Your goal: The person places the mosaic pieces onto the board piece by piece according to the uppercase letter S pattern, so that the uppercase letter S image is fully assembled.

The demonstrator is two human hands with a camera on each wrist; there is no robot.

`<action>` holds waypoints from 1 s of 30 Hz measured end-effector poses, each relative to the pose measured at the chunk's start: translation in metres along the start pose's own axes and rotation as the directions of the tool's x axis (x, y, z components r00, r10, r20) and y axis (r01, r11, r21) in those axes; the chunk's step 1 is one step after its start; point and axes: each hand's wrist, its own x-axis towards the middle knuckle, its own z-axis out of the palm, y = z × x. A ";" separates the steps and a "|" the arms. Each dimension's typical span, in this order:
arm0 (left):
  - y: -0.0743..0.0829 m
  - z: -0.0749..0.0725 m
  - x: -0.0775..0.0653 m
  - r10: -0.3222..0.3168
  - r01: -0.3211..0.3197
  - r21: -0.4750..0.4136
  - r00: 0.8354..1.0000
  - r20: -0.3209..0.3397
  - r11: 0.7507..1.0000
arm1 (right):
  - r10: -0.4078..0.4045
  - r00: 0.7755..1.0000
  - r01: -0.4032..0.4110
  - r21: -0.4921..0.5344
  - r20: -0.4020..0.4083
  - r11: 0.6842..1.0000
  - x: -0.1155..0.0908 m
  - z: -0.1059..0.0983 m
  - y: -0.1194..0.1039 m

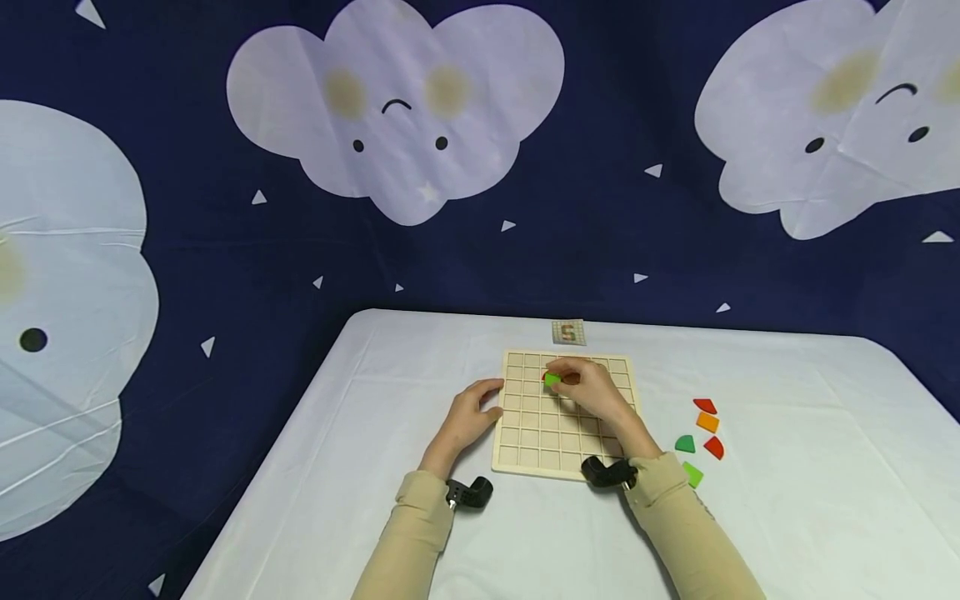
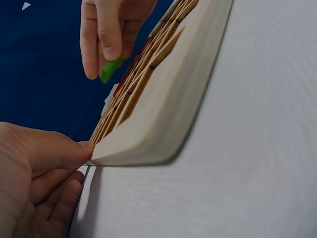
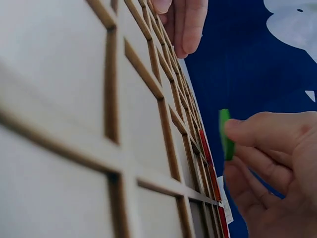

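Over the upper part of the wooden grid board, my right hand pinches a light green square tile between thumb and fingers. In the right wrist view the tile is seen edge-on, apart from the grid. Red pieces lie in the board's far cells, partly hidden by the right hand in the head view. My left hand rests against the board's left edge, its fingertips right at the rim.
Right of the board lie loose pieces: a red one, an orange tile, a dark green one, another red one and a light green tile. A small pattern card lies behind the board on the white table.
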 end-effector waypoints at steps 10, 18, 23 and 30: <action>0.000 0.001 0.001 -0.007 0.007 0.001 1.000 -0.003 1.000 | -0.009 1.000 0.010 -0.050 0.018 0.999 0.000 0.006 0.008; 0.002 0.001 0.000 -0.032 0.032 -0.029 0.999 -0.005 0.999 | -0.061 0.998 0.063 -0.068 0.030 0.996 0.000 0.006 0.009; 0.001 0.002 0.001 -0.041 0.041 -0.024 0.999 -0.001 0.999 | -0.054 0.998 0.056 -0.063 0.027 0.996 0.000 0.006 0.009; -0.001 0.002 0.001 -0.038 0.038 -0.021 0.999 -0.001 0.999 | -0.020 1.000 0.020 0.009 0.012 1.000 0.000 0.003 0.004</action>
